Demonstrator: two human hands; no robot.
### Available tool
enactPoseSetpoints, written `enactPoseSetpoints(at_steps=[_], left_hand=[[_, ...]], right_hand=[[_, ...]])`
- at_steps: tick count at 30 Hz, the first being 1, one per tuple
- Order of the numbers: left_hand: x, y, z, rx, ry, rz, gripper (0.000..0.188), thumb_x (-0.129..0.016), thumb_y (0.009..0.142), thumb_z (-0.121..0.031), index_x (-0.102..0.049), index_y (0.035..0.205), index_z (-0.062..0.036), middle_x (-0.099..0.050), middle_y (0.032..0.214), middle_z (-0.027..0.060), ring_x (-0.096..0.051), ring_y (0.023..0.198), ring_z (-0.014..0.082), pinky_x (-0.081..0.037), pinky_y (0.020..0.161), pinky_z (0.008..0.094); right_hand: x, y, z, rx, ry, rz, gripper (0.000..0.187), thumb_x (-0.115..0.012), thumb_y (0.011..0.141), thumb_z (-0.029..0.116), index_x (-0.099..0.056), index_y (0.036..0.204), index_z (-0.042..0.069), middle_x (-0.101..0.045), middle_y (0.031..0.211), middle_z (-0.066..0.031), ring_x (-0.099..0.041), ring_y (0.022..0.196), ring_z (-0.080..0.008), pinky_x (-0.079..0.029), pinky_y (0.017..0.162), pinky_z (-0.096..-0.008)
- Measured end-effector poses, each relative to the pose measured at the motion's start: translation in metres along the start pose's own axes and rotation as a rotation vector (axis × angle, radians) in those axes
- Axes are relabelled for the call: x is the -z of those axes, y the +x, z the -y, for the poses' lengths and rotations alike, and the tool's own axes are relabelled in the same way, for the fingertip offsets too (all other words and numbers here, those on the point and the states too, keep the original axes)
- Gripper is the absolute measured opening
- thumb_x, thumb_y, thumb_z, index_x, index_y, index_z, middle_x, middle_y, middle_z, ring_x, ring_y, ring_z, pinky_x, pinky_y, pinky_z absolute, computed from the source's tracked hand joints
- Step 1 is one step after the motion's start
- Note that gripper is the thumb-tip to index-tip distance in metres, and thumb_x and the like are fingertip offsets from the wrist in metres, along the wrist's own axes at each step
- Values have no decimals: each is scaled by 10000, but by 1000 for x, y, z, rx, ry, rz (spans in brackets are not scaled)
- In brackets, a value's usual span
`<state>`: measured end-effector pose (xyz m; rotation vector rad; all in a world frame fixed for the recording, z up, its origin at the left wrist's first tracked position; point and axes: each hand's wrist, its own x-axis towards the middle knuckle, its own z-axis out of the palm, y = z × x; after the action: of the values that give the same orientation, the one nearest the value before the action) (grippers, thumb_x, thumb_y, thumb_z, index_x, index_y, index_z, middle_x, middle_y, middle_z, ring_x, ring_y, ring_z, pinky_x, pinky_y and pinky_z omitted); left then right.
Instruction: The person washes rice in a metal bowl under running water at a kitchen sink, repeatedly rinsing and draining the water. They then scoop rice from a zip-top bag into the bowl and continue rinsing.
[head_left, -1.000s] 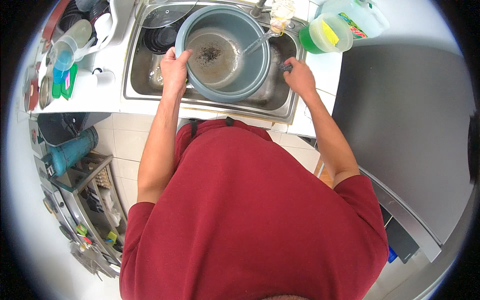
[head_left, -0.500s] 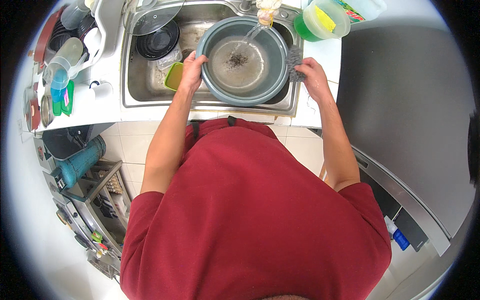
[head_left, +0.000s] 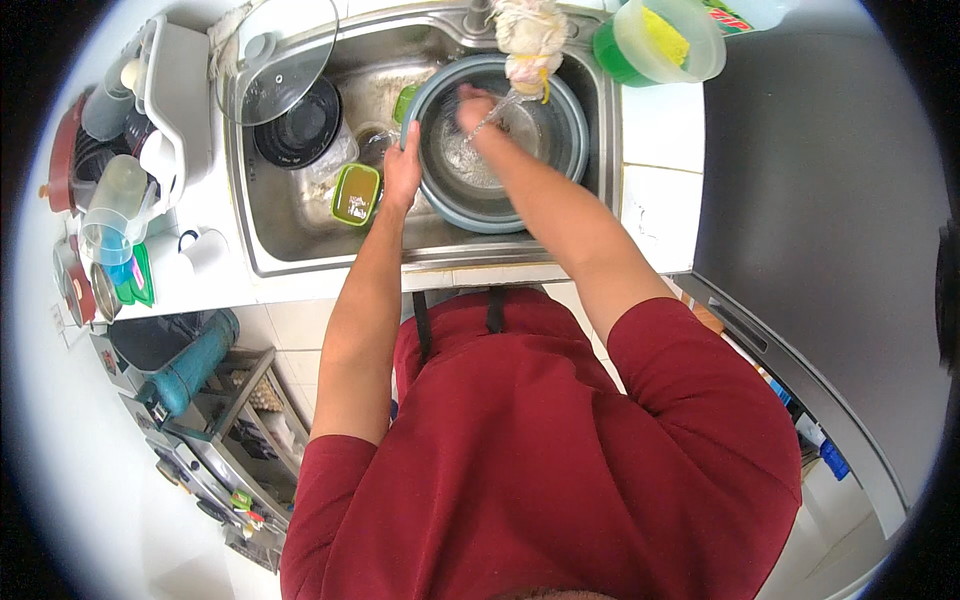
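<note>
A round grey-blue basin (head_left: 575, 150) rests in the right part of the sink, with water running into it from a cloth-wrapped faucet (head_left: 530, 45). My left hand (head_left: 402, 168) grips the basin's left rim, thumb along the edge. My right hand (head_left: 478, 112) reaches inside, close to the far left wall, and is smeared by motion. The grey scrubbing pad seen in it half a second ago is mostly hidden beneath it now. Left of the basin, a green-rimmed square container (head_left: 356, 194) holds cloudy water.
The steel sink (head_left: 300, 245) also holds black bowls (head_left: 297, 125). A glass lid (head_left: 285, 75) leans over its far left corner. On the right counter stands a clear tub (head_left: 640, 50) with green liquid and a yellow sponge. A dish rack (head_left: 185, 90) and cups are at left; a grey refrigerator (head_left: 820, 200) at right.
My right hand has moved from outside the basin's right rim to inside it. The square container has shifted and now shows water in it. The view has tilted slightly.
</note>
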<state>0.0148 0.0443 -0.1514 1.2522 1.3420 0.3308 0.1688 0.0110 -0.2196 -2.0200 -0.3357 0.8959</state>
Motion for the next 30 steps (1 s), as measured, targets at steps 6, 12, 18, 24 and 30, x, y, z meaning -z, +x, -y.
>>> enactPoseSetpoints(at_steps=[6, 12, 18, 24, 30], left_hand=[[-2, -3, -2, -37, -148, -66, 592, -597, 944, -495, -693, 953, 89, -650, 767, 75, -538, 716, 141, -462, 687, 318], [-12, -7, 1, -18, -179, -113, 523, -622, 943, -430, -702, 922, 86, -639, 738, 69, -533, 713, 140, -463, 697, 324], [-11, -4, 4, -56, -175, -172, 511, -632, 936, -426, -709, 916, 79, -661, 734, 93, -556, 701, 146, -469, 697, 336], [-26, -16, 6, 31, -219, -242, 480, -639, 934, -405, -714, 886, 66, -661, 708, 72, -544, 657, 131, -466, 656, 331], [-25, -27, 0, -33, -214, -291, 458, -641, 936, -378, -716, 889, 72, -675, 731, 104, -558, 688, 136, -475, 694, 337]], right_hand=[[47, -64, -64, 361, -1228, 635, 341, -501, 918, 251, -685, 1087, 19, -654, 1155, -232, -621, 1077, -384, -485, 920, -459], [-13, -46, -30, -241, -134, 483, 382, -439, 971, 207, -603, 1255, 12, -597, 1282, -224, -585, 1158, -349, -455, 954, -450], [109, -60, -5, 260, -1285, 1107, 379, -465, 972, 218, -596, 1266, 19, -595, 1301, -201, -568, 1186, -332, -410, 990, -462], [31, -78, 0, 63, -1059, 1087, 402, -478, 901, 129, -591, 1246, -43, -612, 1259, -223, -593, 1125, -340, -463, 894, -471], [66, -81, 8, 338, -667, 879, 250, -533, 942, 198, -610, 969, -38, -654, 958, -209, -606, 879, -292, -454, 835, -431]])
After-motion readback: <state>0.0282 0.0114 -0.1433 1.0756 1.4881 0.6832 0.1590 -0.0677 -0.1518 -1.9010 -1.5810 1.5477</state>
